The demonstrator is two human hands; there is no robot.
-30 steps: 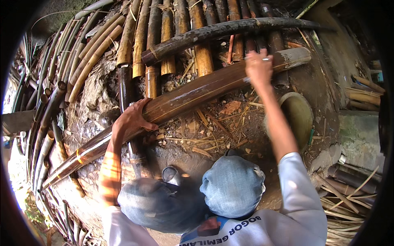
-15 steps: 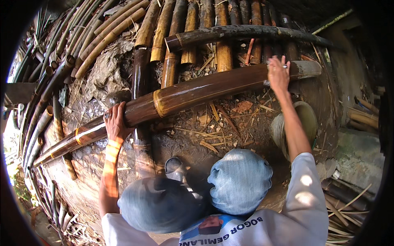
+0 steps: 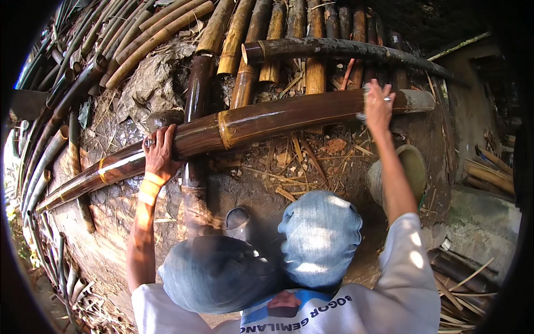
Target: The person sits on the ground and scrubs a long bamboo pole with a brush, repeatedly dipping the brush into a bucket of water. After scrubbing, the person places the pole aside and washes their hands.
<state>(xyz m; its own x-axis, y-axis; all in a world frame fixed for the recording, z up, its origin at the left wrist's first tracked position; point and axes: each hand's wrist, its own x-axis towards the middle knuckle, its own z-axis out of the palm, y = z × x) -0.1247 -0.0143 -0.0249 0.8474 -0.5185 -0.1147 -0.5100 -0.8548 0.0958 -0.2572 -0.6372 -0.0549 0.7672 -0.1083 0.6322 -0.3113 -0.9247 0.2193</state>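
Note:
A long, wet, dark brown bamboo pole (image 3: 289, 116) lies slantwise before me, from lower left to upper right. Yellowish rings mark its joints, and its right end is pale grey. My left hand (image 3: 160, 151) is wrapped over the pole left of its broad yellow joint. Near the pale end, my right hand (image 3: 379, 109) rests on top with bent fingers. Something small and whitish-grey peeks out at that hand's edge, too blurred and covered to name. Under the pole, close to my left hand, a dark bamboo support (image 3: 194, 181) crosses toward me.
Behind lie a row of bamboo poles (image 3: 315, 55) and a dark pole across them (image 3: 345, 49). More bamboo (image 3: 50, 156) is piled at left. A bucket (image 3: 413, 172) stands beside my right forearm. Splinters litter the ground (image 3: 289, 161), and a concrete block (image 3: 478, 222) sits at right.
The view has turned slightly, so the background shifts right and the pole's left end appears higher. Both hands stay on the pole at nearly the same places.

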